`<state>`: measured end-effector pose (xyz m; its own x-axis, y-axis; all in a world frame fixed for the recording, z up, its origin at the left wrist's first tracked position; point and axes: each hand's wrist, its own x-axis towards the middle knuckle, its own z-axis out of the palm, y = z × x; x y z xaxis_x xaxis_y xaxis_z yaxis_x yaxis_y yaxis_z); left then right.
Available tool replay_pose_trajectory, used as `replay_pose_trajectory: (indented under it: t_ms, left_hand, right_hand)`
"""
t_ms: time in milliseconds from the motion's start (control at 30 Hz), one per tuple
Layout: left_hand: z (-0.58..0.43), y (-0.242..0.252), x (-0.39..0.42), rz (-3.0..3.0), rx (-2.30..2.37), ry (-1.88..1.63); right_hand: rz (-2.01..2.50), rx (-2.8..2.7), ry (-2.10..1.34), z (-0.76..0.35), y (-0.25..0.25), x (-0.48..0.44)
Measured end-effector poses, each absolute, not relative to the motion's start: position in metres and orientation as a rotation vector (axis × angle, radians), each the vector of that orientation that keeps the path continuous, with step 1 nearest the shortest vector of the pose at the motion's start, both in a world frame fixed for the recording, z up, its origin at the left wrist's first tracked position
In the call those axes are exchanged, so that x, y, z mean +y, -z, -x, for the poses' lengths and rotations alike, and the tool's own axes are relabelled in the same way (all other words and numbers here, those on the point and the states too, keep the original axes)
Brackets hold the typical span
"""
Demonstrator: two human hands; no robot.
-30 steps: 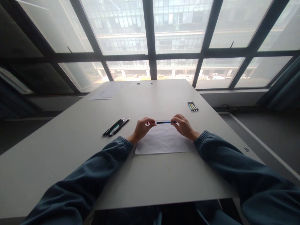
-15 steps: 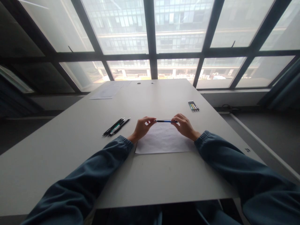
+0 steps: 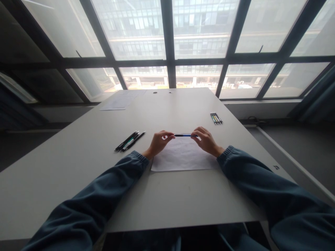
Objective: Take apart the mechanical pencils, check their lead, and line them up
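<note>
A thin blue and black pen (image 3: 184,135) is held level between my two hands, just above a white sheet of paper (image 3: 181,158) on the grey table (image 3: 167,195). My left hand (image 3: 158,142) pinches the pen's left end with curled fingers. My right hand (image 3: 206,140) pinches its right end the same way. Both wrists rest near the sheet's far corners, in dark blue sleeves.
Several dark pens (image 3: 129,141) lie in a bunch to the left of my hands. Another small group of pens (image 3: 216,118) lies at the far right. A second paper sheet (image 3: 119,102) rests at the table's far left, below a large window.
Both hands and the pen have stayed almost still; the view shifted very slightly.
</note>
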<state>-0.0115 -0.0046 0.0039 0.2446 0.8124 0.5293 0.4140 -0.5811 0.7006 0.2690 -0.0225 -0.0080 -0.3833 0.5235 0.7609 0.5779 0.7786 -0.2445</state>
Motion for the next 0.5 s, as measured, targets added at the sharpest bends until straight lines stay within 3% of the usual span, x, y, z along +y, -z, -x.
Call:
replay_pose_trajectory:
  t_ms: [500]
  left_hand:
    - [0.0123,-0.0036,-0.003,-2.166,0.956,-1.35]
  right_hand:
    - [0.823,-2.172,0.083,-0.2695,0.006,-0.0248]
